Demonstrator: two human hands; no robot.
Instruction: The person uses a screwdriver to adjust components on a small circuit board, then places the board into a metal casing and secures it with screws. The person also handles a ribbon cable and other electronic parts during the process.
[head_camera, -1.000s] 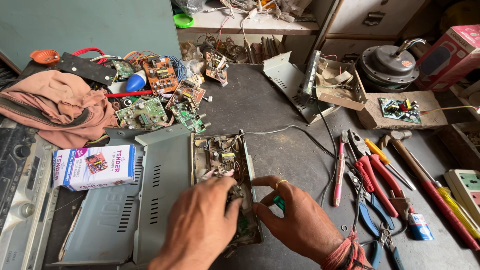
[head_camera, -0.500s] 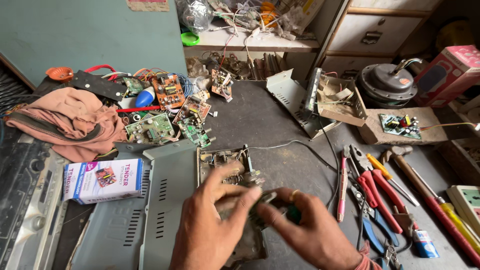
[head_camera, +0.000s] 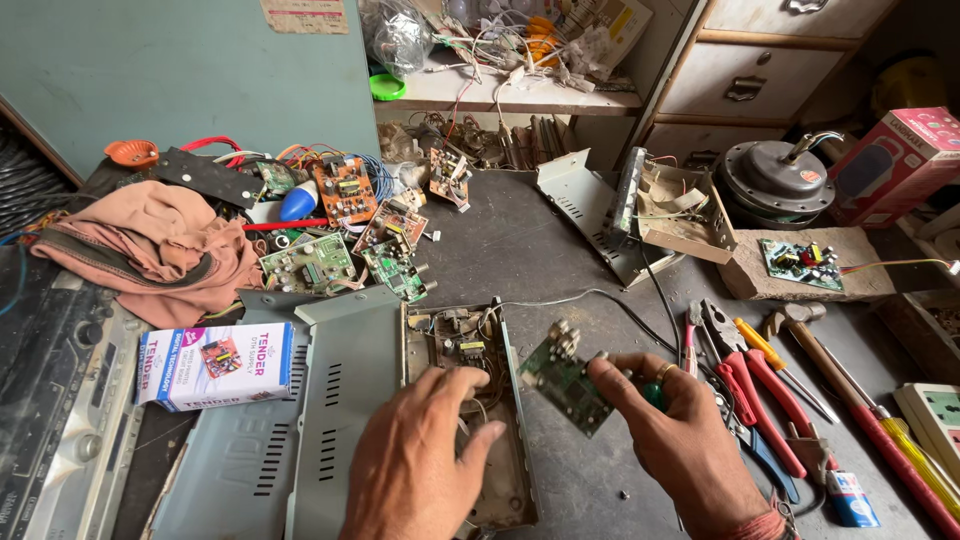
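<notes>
The right hand is pinching a small green circuit board by one edge, lifted beside the open metal case. The left hand is resting loosely spread, empty, on the case. Any attached wires, possibly hidden, risk tearing; the thin grip risks dropping the board.

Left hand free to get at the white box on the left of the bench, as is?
Probably yes. The left hand rests on the open metal chassis, holding nothing visible; only the flat grey cover lies between it and the white box.
</notes>
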